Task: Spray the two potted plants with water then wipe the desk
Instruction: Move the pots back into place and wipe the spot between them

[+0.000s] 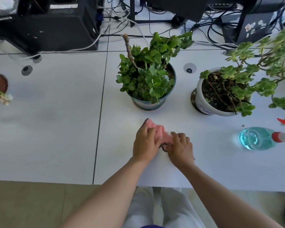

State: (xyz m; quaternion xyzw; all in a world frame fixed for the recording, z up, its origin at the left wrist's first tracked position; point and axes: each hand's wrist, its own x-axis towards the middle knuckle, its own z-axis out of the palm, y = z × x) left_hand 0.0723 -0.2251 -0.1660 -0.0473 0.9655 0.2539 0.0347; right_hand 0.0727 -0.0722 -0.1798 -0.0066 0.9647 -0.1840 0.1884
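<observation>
Both hands, left hand (145, 142) and right hand (179, 149), fingers curled, grip pink cloth (160, 133) (bunched) on desk (56, 129).

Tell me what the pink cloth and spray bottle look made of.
Pink cloth: soft ribbed fabric, likely microfibre, bunching under both hands, dark mesh edging. Spray bottle: clear glossy plastic, blue-tinted liquid visible through it; red collar, opaque plastic by its look.
</observation>
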